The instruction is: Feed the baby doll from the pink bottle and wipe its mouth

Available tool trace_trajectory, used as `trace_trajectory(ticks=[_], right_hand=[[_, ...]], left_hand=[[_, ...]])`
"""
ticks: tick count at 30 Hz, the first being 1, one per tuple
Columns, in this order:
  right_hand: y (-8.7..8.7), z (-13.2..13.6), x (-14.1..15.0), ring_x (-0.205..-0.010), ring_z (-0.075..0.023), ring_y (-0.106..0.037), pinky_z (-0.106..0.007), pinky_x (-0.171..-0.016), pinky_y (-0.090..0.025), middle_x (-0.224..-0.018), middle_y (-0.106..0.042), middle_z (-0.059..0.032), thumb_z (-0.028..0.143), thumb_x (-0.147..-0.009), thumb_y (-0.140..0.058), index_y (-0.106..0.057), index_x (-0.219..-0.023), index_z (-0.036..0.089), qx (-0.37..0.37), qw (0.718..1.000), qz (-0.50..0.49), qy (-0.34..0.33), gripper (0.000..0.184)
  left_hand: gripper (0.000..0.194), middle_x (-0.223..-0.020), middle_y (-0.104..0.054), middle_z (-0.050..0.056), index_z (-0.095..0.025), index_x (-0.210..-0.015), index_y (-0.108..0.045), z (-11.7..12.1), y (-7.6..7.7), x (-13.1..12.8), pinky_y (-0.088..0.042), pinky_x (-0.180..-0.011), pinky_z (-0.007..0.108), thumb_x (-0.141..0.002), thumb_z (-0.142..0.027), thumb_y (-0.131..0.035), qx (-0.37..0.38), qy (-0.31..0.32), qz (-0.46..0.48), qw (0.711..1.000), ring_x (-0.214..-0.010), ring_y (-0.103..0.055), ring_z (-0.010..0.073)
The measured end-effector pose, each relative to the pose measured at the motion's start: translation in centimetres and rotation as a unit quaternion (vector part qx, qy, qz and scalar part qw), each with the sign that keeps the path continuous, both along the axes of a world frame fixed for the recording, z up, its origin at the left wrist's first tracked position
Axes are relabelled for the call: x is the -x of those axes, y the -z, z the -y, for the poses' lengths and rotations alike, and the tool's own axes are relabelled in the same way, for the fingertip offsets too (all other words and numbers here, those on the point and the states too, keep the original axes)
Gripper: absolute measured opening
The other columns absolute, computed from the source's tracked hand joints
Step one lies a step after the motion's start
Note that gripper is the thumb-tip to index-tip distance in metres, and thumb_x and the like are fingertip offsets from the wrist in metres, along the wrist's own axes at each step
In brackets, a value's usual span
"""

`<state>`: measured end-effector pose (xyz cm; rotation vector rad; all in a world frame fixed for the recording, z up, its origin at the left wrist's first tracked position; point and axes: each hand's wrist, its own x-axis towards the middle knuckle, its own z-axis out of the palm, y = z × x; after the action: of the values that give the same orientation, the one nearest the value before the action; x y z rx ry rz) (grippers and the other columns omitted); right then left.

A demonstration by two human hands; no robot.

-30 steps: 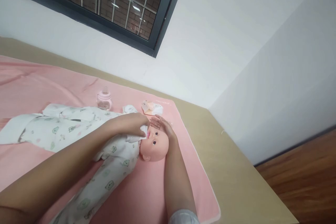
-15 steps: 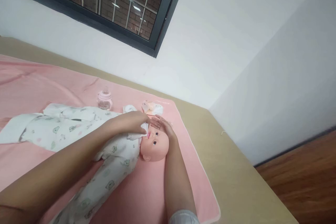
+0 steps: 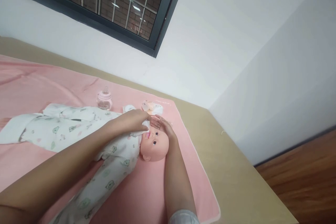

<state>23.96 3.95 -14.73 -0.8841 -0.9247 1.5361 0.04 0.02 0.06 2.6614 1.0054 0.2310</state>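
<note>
A baby doll (image 3: 156, 147) lies on its back, head to the right, in a white printed outfit (image 3: 115, 162). My left hand (image 3: 136, 119) pinches a small white cloth (image 3: 144, 127) against the doll's face beside its pink mouth. The cloth is partly hidden under my fingers. On the far side of the head, my right hand (image 3: 164, 125) is open, its fingers stretched out along the cheek and its wrist beside the crown. Just beyond my hands lies a small white and orange item (image 3: 152, 107), too small to make out.
A pink baby bottle (image 3: 104, 98) stands behind the doll. Everything lies on a pink blanket (image 3: 193, 185) spread over a tan surface (image 3: 231, 182). A white wall (image 3: 189, 73) with a dark-framed window (image 3: 154, 47) rises behind; brown wood (image 3: 307, 178) shows at the right.
My left hand has shifted slightly to the right and up with the cloth, across the doll's mouth area. My right hand and the doll have stayed in place.
</note>
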Motion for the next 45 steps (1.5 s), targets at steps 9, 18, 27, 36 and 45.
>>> trace_trajectory(ticks=[9, 18, 27, 36, 45], right_hand=[[0.2, -0.2, -0.1, -0.106, -0.0212, -0.065, -0.043, -0.105, -0.045, -0.109, -0.071, -0.0064, 0.035, -0.074, -0.071, -0.061, -0.111, 0.022, 0.003, 1.000, -0.004, -0.002, 0.041], [0.2, -0.3, -0.2, -0.107, -0.0215, -0.065, -0.043, -0.106, -0.044, -0.110, -0.070, -0.0067, 0.035, -0.074, -0.071, -0.060, -0.112, 0.021, 0.004, 1.000, 0.001, -0.006, 0.042], [0.3, -0.4, -0.3, -0.107, -0.0214, -0.065, -0.044, -0.106, -0.044, -0.112, -0.070, -0.0066, 0.035, -0.074, -0.071, -0.060, -0.113, 0.022, 0.002, 1.000, -0.002, -0.011, 0.043], [0.0, -0.2, -0.1, -0.102, -0.0207, -0.066, -0.041, -0.102, -0.047, -0.108, -0.071, -0.0058, 0.033, -0.072, -0.072, -0.061, -0.111, 0.022, 0.007, 1.000, 0.006, -0.003, 0.041], [-0.1, 0.0, 0.0, -0.100, -0.0201, -0.066, -0.040, -0.101, -0.047, -0.106, -0.071, -0.0049, 0.034, -0.073, -0.071, -0.062, -0.110, 0.023, 0.010, 1.000, 0.005, 0.000, 0.040]], left_hand=[[0.003, -0.067, -0.062, 0.001, -0.020, -0.071, -0.054, -0.1, 0.3, -0.1, -0.032, -0.051, 0.026, -0.075, -0.018, -0.054, 0.008, 0.006, 0.006, 1.000, -0.066, -0.060, 0.0207], [0.006, -0.071, -0.063, 0.002, -0.019, -0.071, -0.055, -0.3, 0.5, -0.4, -0.036, -0.057, 0.026, -0.074, -0.014, -0.054, -0.015, 0.008, 0.014, 1.000, -0.073, -0.061, 0.0218], [0.005, -0.068, -0.063, 0.002, -0.019, -0.072, -0.059, -0.4, 0.7, -0.4, -0.035, -0.055, 0.026, -0.074, -0.016, -0.056, -0.016, 0.011, 0.014, 1.000, -0.070, -0.061, 0.0220], [0.007, -0.069, -0.064, 0.001, -0.019, -0.071, -0.059, 0.3, 0.1, -0.1, -0.037, -0.055, 0.026, -0.075, -0.020, -0.054, 0.005, 0.032, 0.045, 0.998, -0.068, -0.061, 0.0199], [0.010, -0.075, -0.067, 0.001, -0.019, -0.071, -0.062, 1.1, -0.4, -0.4, -0.041, -0.063, 0.026, -0.073, -0.013, -0.054, 0.019, 0.044, 0.049, 0.998, -0.077, -0.064, 0.0211]])
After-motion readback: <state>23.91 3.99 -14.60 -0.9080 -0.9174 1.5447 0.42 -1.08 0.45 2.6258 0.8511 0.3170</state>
